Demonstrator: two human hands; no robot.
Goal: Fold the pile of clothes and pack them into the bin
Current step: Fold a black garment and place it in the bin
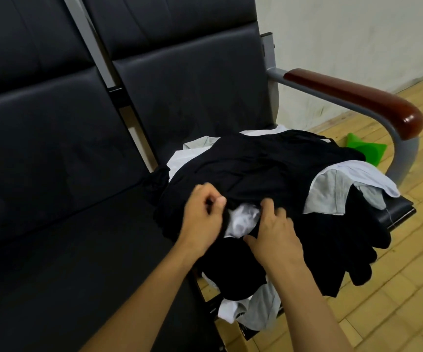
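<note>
- The pile of clothes (268, 189) lay on the right-hand seat (398, 212) of a row of dark padded chairs, reaching from the seat's far edge to its near edge and spilling over the front.
- The pile consisted mostly of black garments, with white and pale grey pieces showing at its far, right and near sides.
- A large black garment (263, 168) lay on top of the pile.
- A small white patch of cloth (243, 221) showed between the two hands, in the near left part of the pile.
- The left hand (202, 219) rested at the left edge of the pile; its fingers were curled, and thumb and fingers pinched the edge of the black garment. The hand was blurred.
- The right hand (274, 235) lay on the pile just right of the white patch, fingers bent down into the cloth and thumb spread toward the left. Whether those fingers gripped cloth could not be told.
- The left-hand seat (65, 250) adjoined the pile on its left.
- A brown wooden armrest (357, 97) on a grey metal frame stood right of the pile.
- A green object (365, 148) lay on the wooden floor (395, 288) beyond the pile, at the right, partly hidden by the clothes.
- No bin could be identified with certainty.
</note>
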